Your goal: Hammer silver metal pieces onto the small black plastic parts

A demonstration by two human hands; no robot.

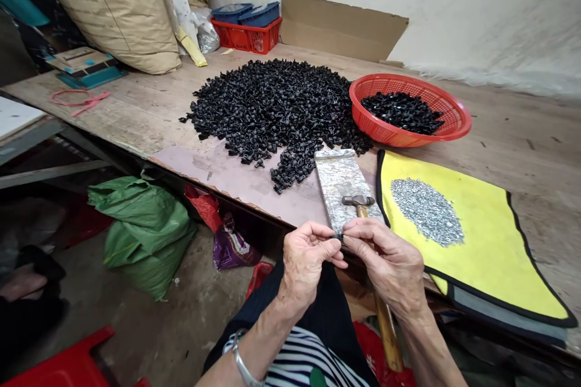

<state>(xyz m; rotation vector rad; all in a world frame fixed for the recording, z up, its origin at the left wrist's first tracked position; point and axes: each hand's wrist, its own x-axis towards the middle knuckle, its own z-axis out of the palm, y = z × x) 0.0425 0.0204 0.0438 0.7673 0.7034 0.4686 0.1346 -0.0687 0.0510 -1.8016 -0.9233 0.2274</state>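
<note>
**Two hands pinching a small black piece above a hammer and a stone slab**

The left hand (pixel 308 257) and the right hand (pixel 385 260) came together in front of the person, and their fingers (pixel 333 243) were clenched on a small black piece (pixel 339 237) at the near end of the slab. The right hand was also closed around the smooth wooden handle of a hammer (pixel 385 332), whose steel head (pixel 358 200) stood just above the fingers. A metal bracelet (pixel 240 357) was on the left wrist, and a striped top (pixel 318 363) showed below the arms.

The speckled stone slab (pixel 340 184) lay on a worn wooden desk (pixel 113 115), partly over a pale pink sheet (pixel 227 178). To the right, a yellow mat with black border (pixel 494 272) carried a small heap of tiny silver fasteners (pixel 426 211). Beyond the slab spread a wide pile of glossy black moulded pieces (pixel 272 109), and more of them lay inside a red plastic basket (pixel 408 110).

Below the desk edge, on the concrete floor (pixel 190 308), were a green woven sack (pixel 145 236) and a red stool (pixel 59 372). At the far side stood paper sacks (pixel 109 6), a red crate with blue boxes (pixel 247 36), a cardboard sheet (pixel 340 27) and a white wall (pixel 499 0).
</note>
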